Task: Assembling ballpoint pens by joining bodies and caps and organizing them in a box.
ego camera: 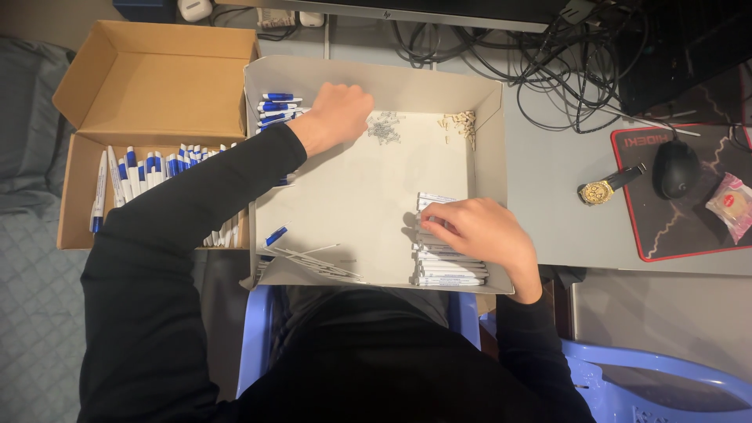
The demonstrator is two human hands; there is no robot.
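Right hand (482,231) sits on the stack of white barrels (446,262) at lower right of the tray (489,117), fingers curled together on the top one. Left hand (338,112) reaches to upper centre, near the springs (384,129) and the blue caps (278,108); whether its fingers pinch anything, I cannot tell. The barrels lie flat, long axis left to right across the frame. Best, I'd judge, to lift one barrel by its end, keeping it level so the stack stays square.
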